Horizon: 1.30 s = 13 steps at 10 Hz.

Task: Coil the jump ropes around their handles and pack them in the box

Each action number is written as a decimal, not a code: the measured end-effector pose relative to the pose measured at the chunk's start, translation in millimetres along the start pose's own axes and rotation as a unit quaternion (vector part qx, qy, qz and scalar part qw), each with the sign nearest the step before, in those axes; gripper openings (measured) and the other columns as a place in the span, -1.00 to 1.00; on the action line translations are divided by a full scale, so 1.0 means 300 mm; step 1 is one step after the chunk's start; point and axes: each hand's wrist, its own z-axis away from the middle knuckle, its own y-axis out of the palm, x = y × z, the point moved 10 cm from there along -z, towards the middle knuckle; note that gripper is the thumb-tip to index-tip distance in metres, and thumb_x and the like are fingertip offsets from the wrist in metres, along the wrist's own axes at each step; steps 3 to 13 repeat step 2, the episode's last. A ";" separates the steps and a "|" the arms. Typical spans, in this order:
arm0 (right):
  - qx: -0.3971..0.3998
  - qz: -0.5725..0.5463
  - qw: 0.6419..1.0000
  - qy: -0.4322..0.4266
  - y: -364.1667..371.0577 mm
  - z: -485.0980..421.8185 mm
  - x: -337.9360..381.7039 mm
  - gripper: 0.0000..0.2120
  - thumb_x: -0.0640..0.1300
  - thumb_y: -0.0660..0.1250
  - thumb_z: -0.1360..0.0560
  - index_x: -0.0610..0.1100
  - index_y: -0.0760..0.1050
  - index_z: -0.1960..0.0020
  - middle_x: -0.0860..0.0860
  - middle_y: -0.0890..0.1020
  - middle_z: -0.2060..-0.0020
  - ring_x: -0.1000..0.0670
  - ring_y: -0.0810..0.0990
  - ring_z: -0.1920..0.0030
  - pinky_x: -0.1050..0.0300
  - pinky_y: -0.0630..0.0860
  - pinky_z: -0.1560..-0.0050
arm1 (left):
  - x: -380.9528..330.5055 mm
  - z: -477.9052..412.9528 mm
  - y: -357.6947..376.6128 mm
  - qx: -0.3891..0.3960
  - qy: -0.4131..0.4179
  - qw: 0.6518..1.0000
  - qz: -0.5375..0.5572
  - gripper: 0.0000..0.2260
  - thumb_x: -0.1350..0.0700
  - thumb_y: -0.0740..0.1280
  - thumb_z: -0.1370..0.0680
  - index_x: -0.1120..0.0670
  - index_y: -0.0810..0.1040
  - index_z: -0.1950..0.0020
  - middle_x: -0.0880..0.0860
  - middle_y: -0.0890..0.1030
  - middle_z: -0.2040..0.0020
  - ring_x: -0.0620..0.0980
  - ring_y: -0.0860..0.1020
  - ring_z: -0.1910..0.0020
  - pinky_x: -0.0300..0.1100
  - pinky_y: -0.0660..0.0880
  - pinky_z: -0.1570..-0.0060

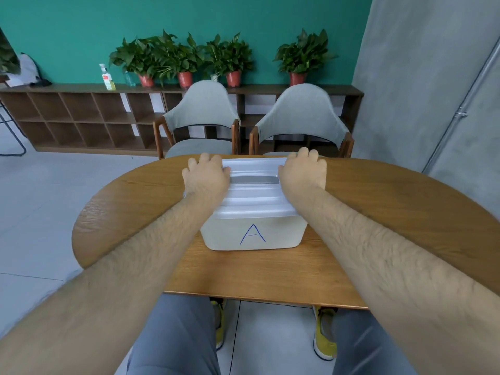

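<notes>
A white plastic box (pixel 253 234) marked with a blue letter A stands in the middle of the wooden table (pixel 392 212). Its white ribbed lid (pixel 254 185) lies on top. My left hand (pixel 207 175) rests palm down on the lid's left end, fingers curled over the far left corner. My right hand (pixel 303 169) lies on the lid's right end, fingers over the far right corner. No jump ropes are visible; the box's inside is hidden by the lid.
Two grey chairs (pixel 201 117) (pixel 301 120) stand at the table's far side. Behind them a low wooden shelf (pixel 81 117) carries potted plants (pixel 184 58) and a bottle (pixel 107 77). A grey wall (pixel 433 77) rises at the right.
</notes>
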 end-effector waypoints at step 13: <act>-0.008 -0.133 0.991 -0.012 -0.034 0.014 -0.048 -0.63 0.05 0.01 -0.70 -0.15 0.51 -0.10 -0.08 0.59 0.04 -0.11 0.54 0.09 0.08 0.39 0.19 | -0.020 -0.001 -0.006 0.000 0.053 0.988 0.146 -0.78 -0.08 0.27 -0.65 0.04 0.57 -0.02 0.05 0.49 -0.06 0.07 0.42 -0.15 -0.02 0.42 -0.13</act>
